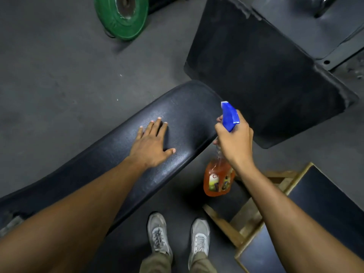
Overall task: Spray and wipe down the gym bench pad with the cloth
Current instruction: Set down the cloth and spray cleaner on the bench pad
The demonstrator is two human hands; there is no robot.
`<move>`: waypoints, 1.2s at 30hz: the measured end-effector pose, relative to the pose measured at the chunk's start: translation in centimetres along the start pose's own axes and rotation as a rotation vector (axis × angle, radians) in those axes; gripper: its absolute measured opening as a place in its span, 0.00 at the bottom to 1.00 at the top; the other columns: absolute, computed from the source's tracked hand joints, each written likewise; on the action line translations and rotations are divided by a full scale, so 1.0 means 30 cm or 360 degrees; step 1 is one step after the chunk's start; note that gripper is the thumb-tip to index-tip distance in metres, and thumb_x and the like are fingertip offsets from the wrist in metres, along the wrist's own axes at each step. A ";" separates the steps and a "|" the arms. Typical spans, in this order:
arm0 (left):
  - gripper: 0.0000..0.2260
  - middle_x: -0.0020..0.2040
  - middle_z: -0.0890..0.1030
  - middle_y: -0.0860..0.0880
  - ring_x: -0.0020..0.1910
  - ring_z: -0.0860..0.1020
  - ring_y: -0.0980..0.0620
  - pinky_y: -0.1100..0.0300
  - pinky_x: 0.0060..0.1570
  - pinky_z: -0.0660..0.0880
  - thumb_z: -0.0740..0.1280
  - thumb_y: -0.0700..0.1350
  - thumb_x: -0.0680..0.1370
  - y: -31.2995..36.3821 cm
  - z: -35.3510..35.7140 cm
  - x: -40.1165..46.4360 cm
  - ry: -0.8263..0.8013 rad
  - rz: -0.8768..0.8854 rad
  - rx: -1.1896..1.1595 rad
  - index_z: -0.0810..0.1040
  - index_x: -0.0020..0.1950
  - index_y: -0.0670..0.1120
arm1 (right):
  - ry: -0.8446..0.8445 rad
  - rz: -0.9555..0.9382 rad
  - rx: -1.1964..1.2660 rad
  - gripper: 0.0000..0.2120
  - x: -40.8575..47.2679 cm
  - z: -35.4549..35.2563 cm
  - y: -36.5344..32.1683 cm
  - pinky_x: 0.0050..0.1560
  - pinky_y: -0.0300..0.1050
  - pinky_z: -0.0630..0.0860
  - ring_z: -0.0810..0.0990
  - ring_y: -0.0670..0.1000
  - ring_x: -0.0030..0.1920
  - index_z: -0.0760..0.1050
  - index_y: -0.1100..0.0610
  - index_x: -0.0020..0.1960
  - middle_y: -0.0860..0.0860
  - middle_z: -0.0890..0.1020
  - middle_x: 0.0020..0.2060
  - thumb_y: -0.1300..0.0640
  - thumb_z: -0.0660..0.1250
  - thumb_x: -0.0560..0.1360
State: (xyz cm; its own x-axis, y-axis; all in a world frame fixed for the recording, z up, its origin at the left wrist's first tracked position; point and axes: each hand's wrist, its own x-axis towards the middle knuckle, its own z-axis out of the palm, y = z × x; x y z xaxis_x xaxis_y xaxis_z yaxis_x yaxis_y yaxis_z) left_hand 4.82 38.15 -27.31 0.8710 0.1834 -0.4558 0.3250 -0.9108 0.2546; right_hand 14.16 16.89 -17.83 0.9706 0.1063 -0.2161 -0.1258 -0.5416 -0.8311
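The black gym bench pad (183, 107) runs from the lower left up to the middle of the view. My left hand (153, 144) lies flat on its top with the fingers straight and spread. My right hand (235, 140) grips the neck of a spray bottle (217, 180) with orange liquid. The bottle hangs beside the pad's right edge, and its blue trigger head (229, 115) points up and away toward the pad's far end. No cloth is in view.
A second black pad (266, 71) on a grey metal frame stands at the upper right. A green weight plate (123, 16) lies on the floor at the top. A wooden-framed box (250, 219) sits at the lower right. My grey shoes (158, 233) stand below the bench.
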 end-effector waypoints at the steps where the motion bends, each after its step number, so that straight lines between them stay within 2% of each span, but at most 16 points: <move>1: 0.46 0.85 0.38 0.50 0.84 0.39 0.48 0.42 0.81 0.40 0.60 0.69 0.78 -0.012 0.013 0.009 -0.0035 -0.0016 0.0026 0.39 0.85 0.51 | 0.0007 0.0004 -0.0014 0.05 0.005 0.007 0.004 0.37 0.49 0.83 0.85 0.54 0.31 0.77 0.56 0.50 0.54 0.83 0.41 0.61 0.67 0.74; 3: 0.48 0.83 0.33 0.51 0.83 0.35 0.49 0.40 0.80 0.40 0.60 0.72 0.77 -0.028 0.039 0.013 -0.0089 -0.0033 0.0017 0.35 0.84 0.53 | 0.0029 0.0016 -0.0068 0.03 0.011 0.024 0.012 0.42 0.55 0.84 0.84 0.52 0.29 0.78 0.53 0.47 0.50 0.82 0.35 0.59 0.68 0.74; 6: 0.48 0.82 0.30 0.54 0.82 0.33 0.50 0.38 0.79 0.39 0.61 0.71 0.77 -0.035 0.070 0.005 -0.0058 -0.0035 -0.0078 0.33 0.83 0.54 | 0.0027 0.0039 -0.0064 0.02 0.014 0.062 0.020 0.40 0.58 0.84 0.81 0.47 0.27 0.76 0.54 0.42 0.45 0.78 0.29 0.60 0.68 0.73; 12: 0.48 0.82 0.29 0.53 0.81 0.31 0.50 0.38 0.79 0.38 0.59 0.72 0.77 -0.046 0.085 0.011 0.0004 -0.0029 -0.0061 0.33 0.83 0.54 | 0.0036 0.0054 -0.0124 0.03 0.041 0.146 0.003 0.40 0.60 0.83 0.83 0.60 0.32 0.73 0.53 0.40 0.47 0.77 0.28 0.54 0.65 0.68; 15: 0.48 0.82 0.30 0.53 0.82 0.32 0.50 0.38 0.79 0.39 0.59 0.72 0.77 -0.051 0.088 0.015 0.0025 -0.0022 -0.0055 0.33 0.83 0.54 | 0.0036 0.0099 -0.0136 0.05 0.056 0.173 -0.004 0.41 0.60 0.83 0.84 0.62 0.34 0.71 0.52 0.39 0.47 0.76 0.27 0.51 0.64 0.67; 19: 0.48 0.82 0.30 0.53 0.81 0.31 0.50 0.37 0.79 0.39 0.58 0.72 0.77 -0.056 0.093 0.019 0.0019 -0.0027 -0.0061 0.33 0.83 0.54 | 0.0115 0.0173 -0.0114 0.03 0.048 0.174 -0.005 0.43 0.57 0.83 0.85 0.56 0.31 0.73 0.52 0.40 0.46 0.77 0.26 0.54 0.66 0.70; 24: 0.47 0.82 0.30 0.53 0.81 0.31 0.49 0.37 0.79 0.38 0.57 0.72 0.77 -0.058 0.089 0.018 0.0016 -0.0016 -0.0053 0.33 0.83 0.54 | 0.0273 0.0293 -0.0068 0.02 0.025 0.139 0.030 0.44 0.57 0.83 0.85 0.50 0.28 0.76 0.55 0.42 0.49 0.80 0.32 0.60 0.68 0.73; 28: 0.47 0.82 0.30 0.53 0.81 0.31 0.49 0.38 0.78 0.38 0.57 0.73 0.77 -0.059 0.092 0.019 0.0026 -0.0010 -0.0060 0.33 0.83 0.53 | 0.0316 0.0337 -0.0113 0.04 0.000 0.115 0.061 0.44 0.58 0.82 0.85 0.52 0.30 0.74 0.55 0.39 0.49 0.80 0.29 0.58 0.67 0.72; 31: 0.47 0.82 0.30 0.53 0.81 0.31 0.49 0.37 0.79 0.38 0.58 0.73 0.77 -0.060 0.096 0.020 0.0041 -0.0002 -0.0076 0.34 0.83 0.53 | 0.0331 0.0359 -0.0115 0.04 -0.025 0.110 0.079 0.44 0.62 0.82 0.85 0.56 0.33 0.73 0.51 0.38 0.45 0.81 0.30 0.56 0.66 0.70; 36: 0.47 0.83 0.30 0.53 0.81 0.31 0.49 0.38 0.78 0.38 0.57 0.73 0.77 -0.059 0.098 0.021 0.0041 0.0002 -0.0049 0.34 0.83 0.53 | 0.0324 0.0393 -0.0083 0.03 -0.064 0.127 0.104 0.45 0.63 0.83 0.86 0.53 0.30 0.73 0.49 0.38 0.47 0.79 0.28 0.53 0.66 0.70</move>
State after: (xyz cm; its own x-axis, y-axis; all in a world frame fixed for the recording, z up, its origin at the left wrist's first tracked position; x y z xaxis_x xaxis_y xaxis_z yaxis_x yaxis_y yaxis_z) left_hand 3.71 38.79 -30.56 0.8805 0.1923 -0.4334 0.3350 -0.8992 0.2815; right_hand 11.14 18.17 -21.96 0.9339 -0.1998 -0.2964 -0.3568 -0.5731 -0.7378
